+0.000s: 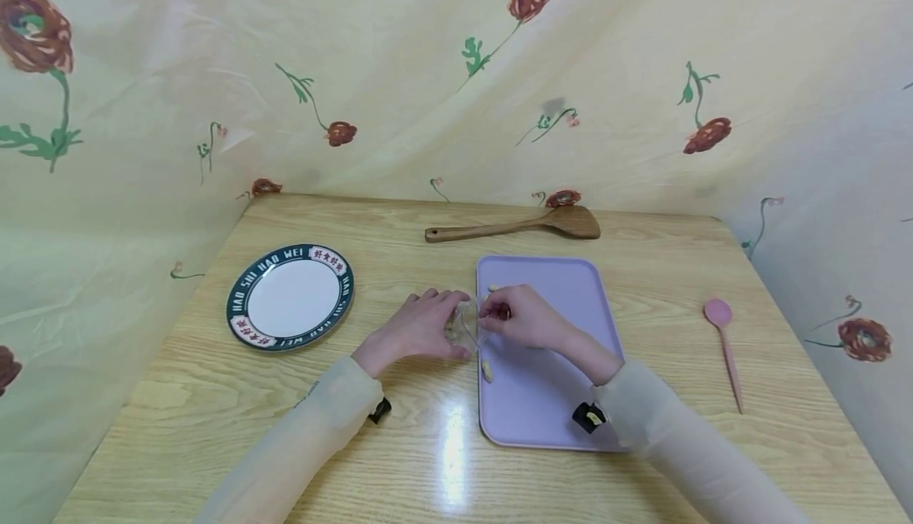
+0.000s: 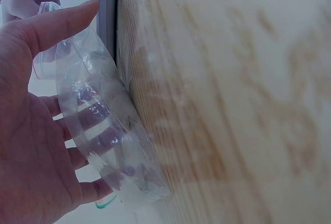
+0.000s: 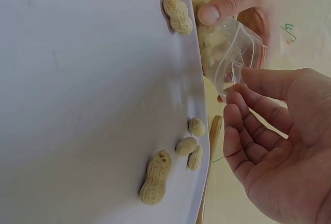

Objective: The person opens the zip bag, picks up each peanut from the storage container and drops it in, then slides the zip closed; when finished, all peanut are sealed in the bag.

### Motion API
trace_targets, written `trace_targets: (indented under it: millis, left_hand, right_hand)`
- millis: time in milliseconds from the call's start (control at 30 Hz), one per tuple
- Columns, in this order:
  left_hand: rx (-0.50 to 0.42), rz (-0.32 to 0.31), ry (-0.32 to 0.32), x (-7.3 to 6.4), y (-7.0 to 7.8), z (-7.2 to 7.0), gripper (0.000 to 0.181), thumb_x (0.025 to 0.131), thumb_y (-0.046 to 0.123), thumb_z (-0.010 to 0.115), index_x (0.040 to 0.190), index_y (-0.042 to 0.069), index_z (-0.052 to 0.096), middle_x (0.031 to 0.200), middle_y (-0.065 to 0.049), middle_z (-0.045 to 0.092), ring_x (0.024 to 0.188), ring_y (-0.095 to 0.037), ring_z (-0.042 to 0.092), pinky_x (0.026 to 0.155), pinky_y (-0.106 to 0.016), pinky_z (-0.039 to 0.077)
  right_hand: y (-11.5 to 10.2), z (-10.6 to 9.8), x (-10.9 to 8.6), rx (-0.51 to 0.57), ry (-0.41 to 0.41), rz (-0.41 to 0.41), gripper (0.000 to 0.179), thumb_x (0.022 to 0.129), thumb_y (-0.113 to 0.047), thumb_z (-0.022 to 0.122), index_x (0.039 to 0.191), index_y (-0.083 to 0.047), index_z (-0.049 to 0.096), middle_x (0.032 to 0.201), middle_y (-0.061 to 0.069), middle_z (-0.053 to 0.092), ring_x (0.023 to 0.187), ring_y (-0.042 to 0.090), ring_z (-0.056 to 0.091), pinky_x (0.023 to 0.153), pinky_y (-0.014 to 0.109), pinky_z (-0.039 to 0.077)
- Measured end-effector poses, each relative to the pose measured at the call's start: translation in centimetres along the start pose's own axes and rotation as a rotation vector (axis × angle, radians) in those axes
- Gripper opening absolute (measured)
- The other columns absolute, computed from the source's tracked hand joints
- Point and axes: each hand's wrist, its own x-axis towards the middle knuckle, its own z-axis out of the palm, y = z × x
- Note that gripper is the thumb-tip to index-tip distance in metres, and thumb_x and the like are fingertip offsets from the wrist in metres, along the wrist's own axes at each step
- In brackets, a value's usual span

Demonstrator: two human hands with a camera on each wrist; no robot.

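Observation:
A clear zip bag stands at the left edge of a lilac tray, with pale peanuts showing inside it in the right wrist view. My left hand holds the bag from its left side, thumb on one face and fingers spread behind the film. At the zip opening, the thumb and forefinger of my right hand pinch the bag's rim. Several peanuts lie on the tray along its left side, among them a long peanut and another peanut nearer the bag.
A white plate with a green patterned rim sits to the left. Behind the tray lies a wooden spatula. A pink spoon is on the right part of the wooden table. Flowered cloth hangs around the table.

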Motion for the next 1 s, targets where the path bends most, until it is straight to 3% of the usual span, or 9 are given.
trace_targets:
  millis: [533,1000]
  left_hand:
    - [0.009,0.002,0.009,0.0,0.0,0.0,0.087,0.076,0.054,0.079,0.147,0.017,0.044,0.139,-0.005,0.056,0.124,-0.026,0.049,0.102,-0.052,0.038]
    - [-0.005,0.0,0.008,-0.1,0.0,0.0,0.086,0.077,0.052,0.078,0.148,0.017,0.044,0.14,-0.004,0.055,0.127,-0.028,0.048,0.103,-0.053,0.036]
  right_hand:
    - [0.6,-1.6,-1.6,0.009,0.021,-0.028,0.007,0.089,-0.005,0.074,0.095,-0.002,0.073,0.075,-0.004,0.061,0.067,0.012,0.053,0.06,0.026,0.045]
    - [4.3,-2.9,-4.9,-0.04,0.022,-0.048,0.012,0.083,-0.001,0.077,0.094,0.0,0.073,0.079,-0.001,0.064,0.068,0.012,0.054,0.061,0.026,0.047]
